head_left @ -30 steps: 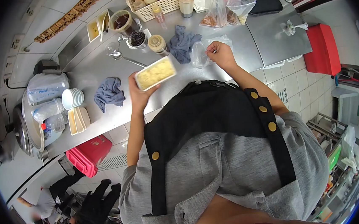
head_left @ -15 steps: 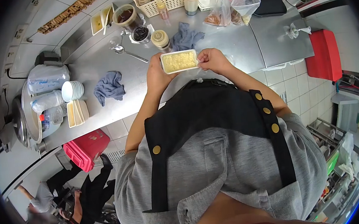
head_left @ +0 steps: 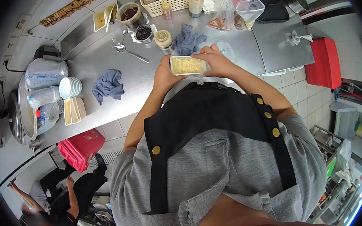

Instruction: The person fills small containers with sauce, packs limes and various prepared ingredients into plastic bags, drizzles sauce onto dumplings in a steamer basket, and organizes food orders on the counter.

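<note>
A small white rectangular tub filled with crumbly pale-yellow food is held up at the table's front edge, its open top facing me. My left hand is closed around the tub's left end. At the opposite end, my right hand grips clear plastic that covers the tub's right corner; whether it is a bag or a sheet of film I cannot tell. Just beyond the hands are a crumpled blue cloth and a squeeze bottle with a cream top.
The steel table carries a second blue cloth, a spoon, a jar of dark contents, stacked white cups and a sauce basket. Bagged food lies at back right. Red bins stand below; co-workers are behind left.
The tub has shifted slightly right. My right hand has gone from pinching the tub's right edge to lying over that end, with clear plastic now across it. The co-workers have moved.
</note>
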`<state>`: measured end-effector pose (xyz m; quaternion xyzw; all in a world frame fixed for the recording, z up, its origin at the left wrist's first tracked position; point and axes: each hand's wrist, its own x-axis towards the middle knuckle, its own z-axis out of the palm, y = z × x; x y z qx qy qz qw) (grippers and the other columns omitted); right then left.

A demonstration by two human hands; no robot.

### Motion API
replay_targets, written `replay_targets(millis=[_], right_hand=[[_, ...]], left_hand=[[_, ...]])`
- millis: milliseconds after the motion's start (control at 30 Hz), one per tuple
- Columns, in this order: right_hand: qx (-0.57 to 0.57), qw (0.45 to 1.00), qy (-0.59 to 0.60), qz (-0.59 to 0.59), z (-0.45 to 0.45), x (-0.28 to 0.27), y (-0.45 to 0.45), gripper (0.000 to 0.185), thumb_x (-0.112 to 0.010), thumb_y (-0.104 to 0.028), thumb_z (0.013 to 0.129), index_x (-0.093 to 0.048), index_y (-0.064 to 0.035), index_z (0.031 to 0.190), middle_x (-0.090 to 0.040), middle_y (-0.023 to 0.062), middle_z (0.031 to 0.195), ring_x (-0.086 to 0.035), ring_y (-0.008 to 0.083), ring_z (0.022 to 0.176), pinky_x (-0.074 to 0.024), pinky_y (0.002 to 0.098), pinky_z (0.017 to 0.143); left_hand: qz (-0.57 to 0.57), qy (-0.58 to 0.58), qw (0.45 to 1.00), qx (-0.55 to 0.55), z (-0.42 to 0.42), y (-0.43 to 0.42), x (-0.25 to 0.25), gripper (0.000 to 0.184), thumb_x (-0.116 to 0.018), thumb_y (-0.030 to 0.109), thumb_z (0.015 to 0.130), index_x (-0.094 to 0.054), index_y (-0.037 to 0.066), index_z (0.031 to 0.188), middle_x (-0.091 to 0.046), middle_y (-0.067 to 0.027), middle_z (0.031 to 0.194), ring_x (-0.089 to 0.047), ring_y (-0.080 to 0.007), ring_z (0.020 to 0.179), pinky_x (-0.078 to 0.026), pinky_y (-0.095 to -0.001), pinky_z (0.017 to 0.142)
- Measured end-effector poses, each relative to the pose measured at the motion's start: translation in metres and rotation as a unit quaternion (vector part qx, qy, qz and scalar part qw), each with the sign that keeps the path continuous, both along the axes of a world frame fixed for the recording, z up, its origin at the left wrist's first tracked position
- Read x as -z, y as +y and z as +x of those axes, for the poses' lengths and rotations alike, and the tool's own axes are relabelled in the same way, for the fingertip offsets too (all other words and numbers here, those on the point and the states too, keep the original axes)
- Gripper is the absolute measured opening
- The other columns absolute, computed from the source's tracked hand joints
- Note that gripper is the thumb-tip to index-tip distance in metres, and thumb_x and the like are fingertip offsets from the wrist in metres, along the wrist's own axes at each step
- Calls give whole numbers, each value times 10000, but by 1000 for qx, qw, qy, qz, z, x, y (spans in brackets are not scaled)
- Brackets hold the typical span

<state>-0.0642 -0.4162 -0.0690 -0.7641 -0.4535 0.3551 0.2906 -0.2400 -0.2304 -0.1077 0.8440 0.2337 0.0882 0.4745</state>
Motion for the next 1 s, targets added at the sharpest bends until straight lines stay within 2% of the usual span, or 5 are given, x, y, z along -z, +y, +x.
replay_targets(millis=[33,67,167,467,1000], right_hand=[[-114,957,-265,-12,0,-23,-2,909,-861,-48,661,-494,-116,1490,-589,124,1265,-559,307,1190,-470,460,1023],[-113,964,-233,-63,5,-28,-3,1121,-913,-130,563,-405,-230,1557,-490,140,1437,-374,357,1388,-323,486,1162],[-145,955,-258,19,27,7,-7,1160,-923,-164,574,-347,-216,1580,-475,146,1493,-394,358,1410,-330,481,1171],[-150,965,-200,73,27,28,3,1014,-852,-256,728,-316,-181,1585,-564,159,1423,-532,350,1318,-344,483,1150],[-106,955,-211,178,13,22,22,892,-881,-260,666,-452,-171,1443,-653,144,1241,-629,364,1156,-518,460,954]], left_hand=[[-1,-1,1000,-2,1,2,2,819,-972,183,553,-537,48,1233,-652,-161,1177,-640,-358,1118,-525,-421,941],[-3,-3,1000,2,2,3,4,826,-974,188,556,-532,48,1239,-653,-159,1180,-640,-356,1121,-524,-420,945],[-1,-7,1000,15,6,5,4,836,-977,197,557,-528,46,1246,-653,-157,1186,-640,-357,1127,-524,-420,947],[43,-23,999,6,16,-3,-8,836,-973,215,564,-530,52,1253,-647,-151,1194,-637,-353,1136,-524,-421,944],[52,-119,991,4,11,-1,-2,820,-957,143,635,-526,83,1330,-553,-88,1370,-589,-327,1209,-534,-427,972]])
